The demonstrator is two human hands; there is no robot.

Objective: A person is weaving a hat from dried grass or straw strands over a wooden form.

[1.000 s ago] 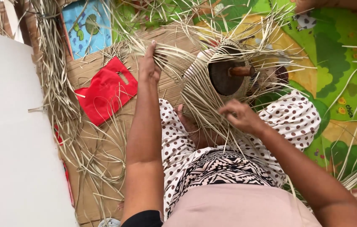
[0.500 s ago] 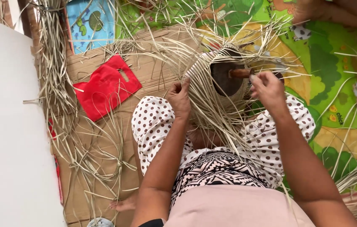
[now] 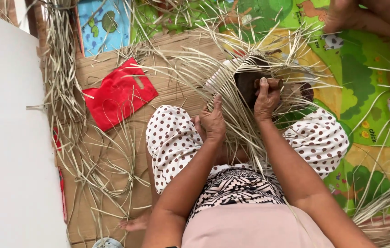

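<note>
On the lap, head view: I saw a half-woven straw piece [image 3: 250, 73] over a dark wooden mould [image 3: 246, 85].
Left hand [image 3: 212, 123]: fingers pinched together on loose strands.
Right hand [image 3: 265, 98]: fingers clamped on the mould's handle.
Progress: I judged the crown woven, long ends left unwoven.
Room: red bag [image 3: 119, 94] well apart left; white wall [image 3: 6, 138] hemmed that side.

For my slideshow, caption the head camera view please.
Left hand grips pale straw strands; right hand presses the dark wooden mould.

Likely home floor — play mat [image 3: 360, 69], straw strips [image 3: 61, 82]
</note>
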